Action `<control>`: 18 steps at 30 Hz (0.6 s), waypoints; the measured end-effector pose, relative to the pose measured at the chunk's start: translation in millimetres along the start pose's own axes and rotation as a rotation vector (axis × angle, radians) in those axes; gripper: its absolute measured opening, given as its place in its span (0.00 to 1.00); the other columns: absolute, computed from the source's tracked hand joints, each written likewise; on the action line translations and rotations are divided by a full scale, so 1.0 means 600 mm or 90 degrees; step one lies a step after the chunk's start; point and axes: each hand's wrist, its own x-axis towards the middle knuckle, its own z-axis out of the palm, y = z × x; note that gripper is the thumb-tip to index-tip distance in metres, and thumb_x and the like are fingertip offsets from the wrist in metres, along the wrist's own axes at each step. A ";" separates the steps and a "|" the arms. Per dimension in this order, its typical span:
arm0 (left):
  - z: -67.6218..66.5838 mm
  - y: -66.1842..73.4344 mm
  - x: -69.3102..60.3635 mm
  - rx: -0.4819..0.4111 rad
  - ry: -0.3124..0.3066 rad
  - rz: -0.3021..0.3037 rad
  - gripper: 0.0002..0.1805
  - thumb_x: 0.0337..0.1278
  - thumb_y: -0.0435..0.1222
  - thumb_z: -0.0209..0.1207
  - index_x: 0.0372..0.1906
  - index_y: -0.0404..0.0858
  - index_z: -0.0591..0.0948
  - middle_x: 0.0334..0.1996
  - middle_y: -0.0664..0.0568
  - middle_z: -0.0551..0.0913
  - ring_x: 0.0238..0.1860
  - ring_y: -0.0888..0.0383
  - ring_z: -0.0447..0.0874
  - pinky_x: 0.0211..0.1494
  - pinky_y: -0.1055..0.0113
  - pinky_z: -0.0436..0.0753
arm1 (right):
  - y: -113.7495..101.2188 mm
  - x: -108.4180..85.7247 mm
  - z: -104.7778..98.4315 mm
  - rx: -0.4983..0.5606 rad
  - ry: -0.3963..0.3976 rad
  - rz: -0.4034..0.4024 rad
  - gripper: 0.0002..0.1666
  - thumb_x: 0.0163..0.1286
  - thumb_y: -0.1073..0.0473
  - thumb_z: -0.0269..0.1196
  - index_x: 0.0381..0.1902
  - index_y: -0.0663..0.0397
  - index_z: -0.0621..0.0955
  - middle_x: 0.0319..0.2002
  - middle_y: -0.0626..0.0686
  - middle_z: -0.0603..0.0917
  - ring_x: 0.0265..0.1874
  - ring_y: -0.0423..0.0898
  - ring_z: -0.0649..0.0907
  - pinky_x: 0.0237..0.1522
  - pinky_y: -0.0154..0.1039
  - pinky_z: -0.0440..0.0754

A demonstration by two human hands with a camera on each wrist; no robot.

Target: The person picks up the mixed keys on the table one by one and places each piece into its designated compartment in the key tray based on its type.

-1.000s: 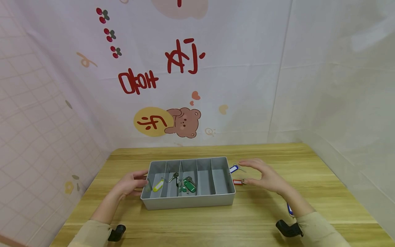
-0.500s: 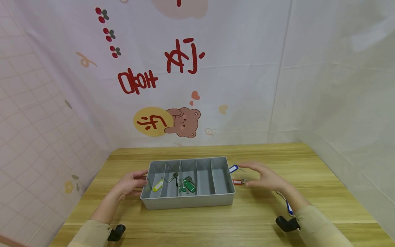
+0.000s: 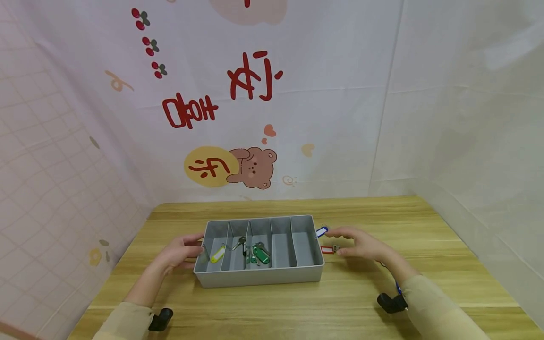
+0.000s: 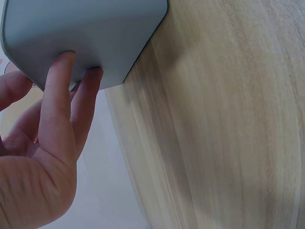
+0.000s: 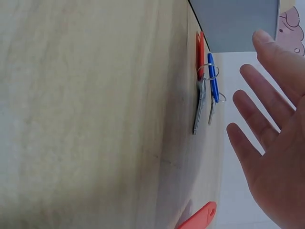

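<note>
Right hand (image 3: 365,246) open, fingers spread, nothing in it, just beside a red tag (image 3: 327,250) and a blue tag (image 3: 321,232) with their keys at the tray's (image 3: 261,278) right end. Left hand (image 3: 176,252) at the other end, fingers stretched, tips on the wall. Inside, from the left: yellow tag (image 3: 218,254) in the first slot, a key (image 3: 242,241) in the second, green tags (image 3: 263,257) in the third. Part-way, by the look of it: three slots filled; outside lie that red and blue, another blue (image 3: 398,287) by the right sleeve (image 3: 437,307), another red (image 5: 202,217) lower.
</note>
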 end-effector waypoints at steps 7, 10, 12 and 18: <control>-0.001 0.000 0.000 -0.008 -0.007 0.001 0.35 0.64 0.25 0.55 0.74 0.25 0.57 0.65 0.22 0.64 0.46 0.45 0.84 0.43 0.53 0.86 | 0.014 0.007 0.001 0.003 -0.016 -0.011 0.25 0.65 0.63 0.69 0.59 0.66 0.79 0.56 0.60 0.82 0.57 0.56 0.78 0.56 0.53 0.76; -0.001 0.001 0.000 -0.003 -0.009 0.003 0.36 0.64 0.26 0.55 0.74 0.25 0.56 0.65 0.22 0.64 0.46 0.45 0.84 0.42 0.54 0.86 | 0.019 0.007 0.003 0.018 -0.023 -0.013 0.25 0.66 0.63 0.68 0.58 0.66 0.79 0.56 0.61 0.82 0.58 0.53 0.78 0.55 0.50 0.77; 0.000 0.001 0.000 -0.006 -0.006 0.002 0.35 0.64 0.26 0.55 0.74 0.25 0.57 0.65 0.22 0.65 0.46 0.45 0.84 0.42 0.54 0.87 | 0.020 0.008 0.003 0.039 -0.030 -0.006 0.24 0.66 0.63 0.68 0.58 0.67 0.79 0.56 0.62 0.82 0.58 0.52 0.77 0.56 0.49 0.77; 0.000 0.001 0.000 -0.005 -0.004 0.005 0.35 0.64 0.25 0.55 0.74 0.25 0.57 0.65 0.22 0.65 0.45 0.46 0.84 0.41 0.54 0.87 | 0.020 0.012 0.006 0.080 -0.043 0.030 0.20 0.65 0.67 0.68 0.55 0.67 0.81 0.54 0.62 0.82 0.55 0.53 0.79 0.55 0.51 0.78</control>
